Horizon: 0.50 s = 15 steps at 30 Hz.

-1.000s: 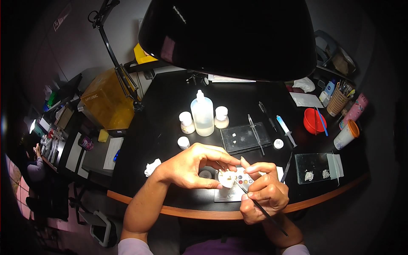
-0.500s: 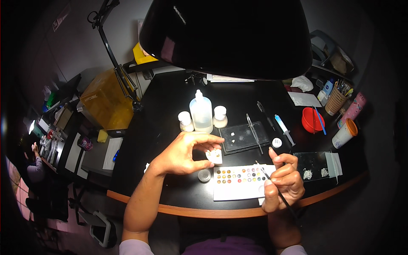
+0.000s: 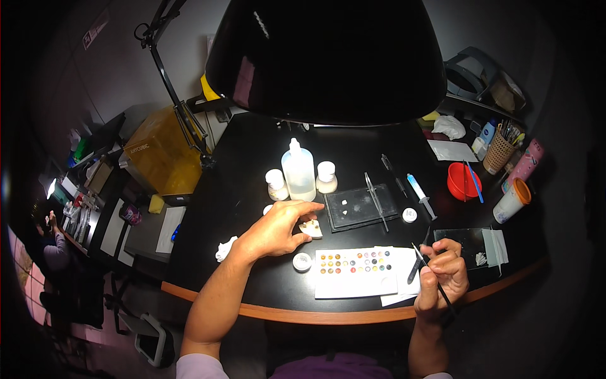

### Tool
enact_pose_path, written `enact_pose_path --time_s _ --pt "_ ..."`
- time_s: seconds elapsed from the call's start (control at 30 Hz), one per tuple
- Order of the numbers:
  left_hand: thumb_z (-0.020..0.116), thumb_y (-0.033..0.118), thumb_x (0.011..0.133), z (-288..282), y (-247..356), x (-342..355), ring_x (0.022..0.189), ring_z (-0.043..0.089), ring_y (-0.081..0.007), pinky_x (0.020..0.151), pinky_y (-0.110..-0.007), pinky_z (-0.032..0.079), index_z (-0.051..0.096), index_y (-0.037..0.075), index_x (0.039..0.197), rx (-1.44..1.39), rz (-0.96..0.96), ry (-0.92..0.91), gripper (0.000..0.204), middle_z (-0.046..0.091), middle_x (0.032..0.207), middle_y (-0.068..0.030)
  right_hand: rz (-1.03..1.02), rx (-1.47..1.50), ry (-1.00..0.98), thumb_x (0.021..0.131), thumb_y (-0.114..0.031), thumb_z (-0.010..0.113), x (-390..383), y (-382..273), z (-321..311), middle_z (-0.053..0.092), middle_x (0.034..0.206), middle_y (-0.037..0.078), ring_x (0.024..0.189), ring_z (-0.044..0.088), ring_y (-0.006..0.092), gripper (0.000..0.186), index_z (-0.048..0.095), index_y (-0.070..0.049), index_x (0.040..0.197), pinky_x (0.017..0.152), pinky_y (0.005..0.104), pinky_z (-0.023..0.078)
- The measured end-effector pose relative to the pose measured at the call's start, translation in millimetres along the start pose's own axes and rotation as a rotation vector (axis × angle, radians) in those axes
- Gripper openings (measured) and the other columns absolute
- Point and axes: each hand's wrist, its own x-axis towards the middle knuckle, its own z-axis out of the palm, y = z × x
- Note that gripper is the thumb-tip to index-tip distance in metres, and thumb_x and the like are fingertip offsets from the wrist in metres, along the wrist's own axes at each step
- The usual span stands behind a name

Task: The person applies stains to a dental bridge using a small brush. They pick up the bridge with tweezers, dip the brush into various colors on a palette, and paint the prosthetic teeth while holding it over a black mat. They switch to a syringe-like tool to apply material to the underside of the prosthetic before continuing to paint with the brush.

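Note:
My left hand (image 3: 278,228) is curved round a small white dental model piece (image 3: 310,230) with yellowish tooth-like shapes on it. The thumb touches its lower edge and the index finger stretches past it; the other fingers are mostly hidden. In my right hand (image 3: 445,278) is a thin brush (image 3: 449,300), tip up and to the left. A second, dark slim tool (image 3: 413,274) crosses it at the same fingers. Between the hands lies a white palette (image 3: 353,285) with rows of coloured dots. A small round jar (image 3: 302,261) stands beside it.
Behind my left hand stand a dropper bottle (image 3: 298,170) and two white-capped jars. Tweezers (image 3: 377,205) lie across a black slab (image 3: 344,219) with tiny white pieces. Further right are a syringe (image 3: 420,194), a red bowl (image 3: 459,183) and a tumbler (image 3: 511,201). A dark lamp-like hood (image 3: 328,63) hangs overhead.
My left hand has moved slightly left and down with the dental model piece. My right hand has swung right, away from the palette, and the second dark tool now shows in its fingers.

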Motion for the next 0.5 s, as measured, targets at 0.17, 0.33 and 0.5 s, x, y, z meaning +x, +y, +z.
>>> enact_pose_path --time_s 0.17,0.33,0.5 --pt "0.085 -0.002 0.077 2.3 -0.6 2.0 0.113 0.073 -0.0288 0.105 -0.041 0.056 0.062 0.004 0.141 0.0 -0.039 -0.006 0.068 0.075 0.117 -0.0173 -0.035 -0.197 -0.116 0.082 0.002 0.066 13.3 5.8 -12.9 0.061 0.081 0.009 0.106 0.057 0.0274 0.014 0.056 -0.003 0.09 0.08 0.038 0.056" --pt "0.086 -0.002 0.077 1.2 1.4 0.5 0.115 0.072 -0.0297 0.106 -0.041 0.056 0.061 0.004 0.142 -0.038 -0.091 -0.019 0.07 0.075 0.119 -0.0185 0.053 -0.311 -0.234 0.081 0.004 0.075 43.4 -2.7 4.8 0.066 0.09 0.014 0.087 0.067 0.0207 0.011 0.067 0.0 0.089 0.071 0.0288 0.053" --pt "0.084 -0.004 0.08 -3.9 3.8 2.1 0.121 0.07 -0.0322 0.106 -0.04 0.057 0.059 -0.002 0.143 -0.053 -0.141 -0.073 0.068 0.072 0.125 -0.0239 -0.127 -0.402 -0.522 0.09 -0.002 0.074 89.9 4.0 33.3 0.071 0.082 0.012 0.081 0.068 0.0259 0.005 0.073 0.002 0.093 0.069 0.0349 0.055"
